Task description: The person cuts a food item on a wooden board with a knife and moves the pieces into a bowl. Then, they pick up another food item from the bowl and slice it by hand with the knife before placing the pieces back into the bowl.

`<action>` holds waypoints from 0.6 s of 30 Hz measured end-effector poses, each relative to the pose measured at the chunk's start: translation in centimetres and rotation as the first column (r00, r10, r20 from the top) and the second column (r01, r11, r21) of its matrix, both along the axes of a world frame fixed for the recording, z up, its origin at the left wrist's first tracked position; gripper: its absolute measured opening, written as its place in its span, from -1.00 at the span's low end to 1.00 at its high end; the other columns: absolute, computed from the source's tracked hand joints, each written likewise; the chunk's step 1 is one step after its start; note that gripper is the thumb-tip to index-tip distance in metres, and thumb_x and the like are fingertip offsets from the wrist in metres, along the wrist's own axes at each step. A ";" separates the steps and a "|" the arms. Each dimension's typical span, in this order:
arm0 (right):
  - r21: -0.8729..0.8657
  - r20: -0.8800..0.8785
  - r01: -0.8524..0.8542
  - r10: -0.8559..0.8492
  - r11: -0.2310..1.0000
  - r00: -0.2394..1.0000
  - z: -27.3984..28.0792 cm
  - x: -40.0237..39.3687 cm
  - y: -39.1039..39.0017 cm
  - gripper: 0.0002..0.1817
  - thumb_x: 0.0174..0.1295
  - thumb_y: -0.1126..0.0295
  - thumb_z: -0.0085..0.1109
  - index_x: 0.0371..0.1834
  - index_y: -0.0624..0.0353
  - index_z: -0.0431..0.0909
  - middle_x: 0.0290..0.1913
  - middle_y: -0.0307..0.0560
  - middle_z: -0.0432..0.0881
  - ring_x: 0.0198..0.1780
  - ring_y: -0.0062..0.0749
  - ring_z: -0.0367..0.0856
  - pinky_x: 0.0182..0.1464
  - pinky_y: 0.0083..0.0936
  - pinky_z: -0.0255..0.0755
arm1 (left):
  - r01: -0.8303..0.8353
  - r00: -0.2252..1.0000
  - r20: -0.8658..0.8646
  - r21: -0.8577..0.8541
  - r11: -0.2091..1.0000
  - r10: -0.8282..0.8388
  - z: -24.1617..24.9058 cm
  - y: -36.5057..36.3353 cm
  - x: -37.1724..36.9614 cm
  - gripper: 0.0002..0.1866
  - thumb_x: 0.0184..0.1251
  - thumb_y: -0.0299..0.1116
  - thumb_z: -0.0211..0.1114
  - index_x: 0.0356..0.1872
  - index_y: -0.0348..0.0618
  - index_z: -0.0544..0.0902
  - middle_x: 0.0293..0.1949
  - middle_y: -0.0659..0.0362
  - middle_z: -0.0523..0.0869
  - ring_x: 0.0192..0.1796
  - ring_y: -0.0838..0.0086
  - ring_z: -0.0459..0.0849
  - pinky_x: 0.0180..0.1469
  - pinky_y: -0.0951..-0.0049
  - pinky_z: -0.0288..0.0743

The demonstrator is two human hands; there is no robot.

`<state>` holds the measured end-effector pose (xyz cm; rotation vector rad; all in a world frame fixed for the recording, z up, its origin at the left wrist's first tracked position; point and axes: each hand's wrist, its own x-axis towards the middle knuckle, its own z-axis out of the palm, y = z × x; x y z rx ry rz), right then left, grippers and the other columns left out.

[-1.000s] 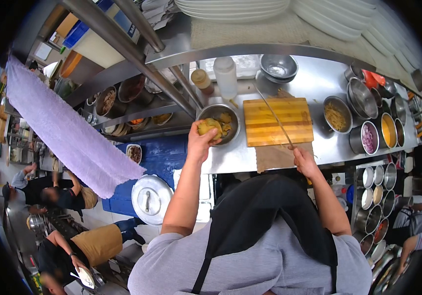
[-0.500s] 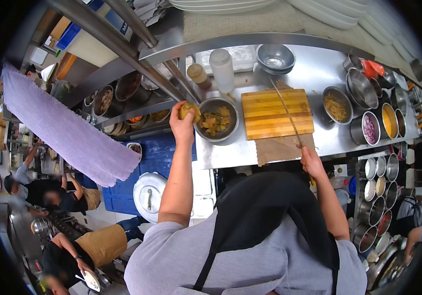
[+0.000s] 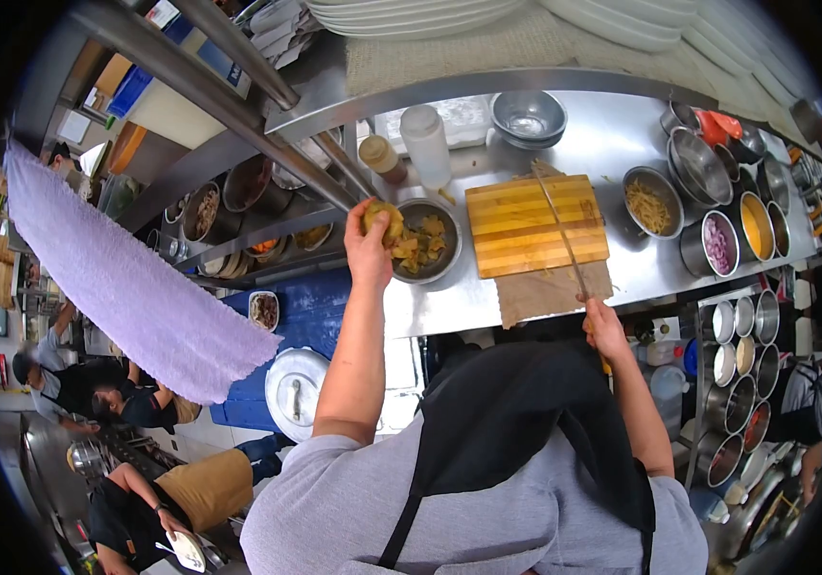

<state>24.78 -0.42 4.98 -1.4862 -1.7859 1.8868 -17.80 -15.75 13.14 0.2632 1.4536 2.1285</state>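
Note:
My left hand is closed around a yellow-green chunk of produce, whose kind I cannot make out. It is at the left rim of a metal bowl of yellowish-brown cut pieces. In my right hand is the handle of a long knife. Its blade extends away from me over the striped wooden cutting board. Beneath the board's near edge lies a brown cloth.
Right of the board stands a bowl of pale shreds, with a pot of chopped purple onion beyond. A squeeze bottle and stacked metal bowls line the back. Metal posts rise at left. Other people work behind.
My left hand has shifted slightly right with the chunk, nearer the bowl's contents. The knife stays over the board, and the whole view has turned a little.

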 end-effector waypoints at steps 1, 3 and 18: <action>0.017 -0.001 -0.010 0.010 1.000 1.000 0.3 -0.3 -0.1 -0.39 0.63 -0.15 -0.04 0.37 0.15 0.56 -0.50 -0.36 0.38 -0.58 -0.66 0.30 -0.54 -0.59 0.23 | -0.004 1.000 -0.001 0.004 1.000 0.004 0.3 -0.1 0.0 -0.62 0.43 -0.54 0.30 0.24 -0.17 0.57 -0.02 0.12 0.69 -0.11 0.42 0.70 -0.14 0.41 0.63; 0.040 0.000 -0.024 0.024 0.999 1.000 0.6 -0.6 -0.2 -0.38 0.63 -0.15 -0.04 0.40 0.15 0.55 -0.51 -0.36 0.37 -0.58 -0.66 0.29 -0.54 -0.59 0.22 | 0.035 0.993 0.107 0.113 0.993 -0.047 0.7 -0.2 0.0 -0.59 0.46 -0.52 0.29 0.29 -0.11 0.52 0.04 0.09 0.67 -0.10 0.42 0.71 -0.26 0.44 0.62; -0.011 -0.089 -0.139 0.137 0.990 0.987 2.4 -5.3 -0.6 -0.42 0.65 -0.06 -0.02 0.43 0.18 0.53 -0.52 -0.44 0.29 -0.56 -0.72 0.23 -0.54 -0.62 0.16 | -0.201 0.835 -0.550 -0.337 0.920 -0.019 -0.6 -2.3 0.1 -0.69 0.28 -0.45 0.42 0.03 -0.25 0.66 -0.15 0.09 0.75 -0.09 0.39 0.71 0.09 0.39 0.58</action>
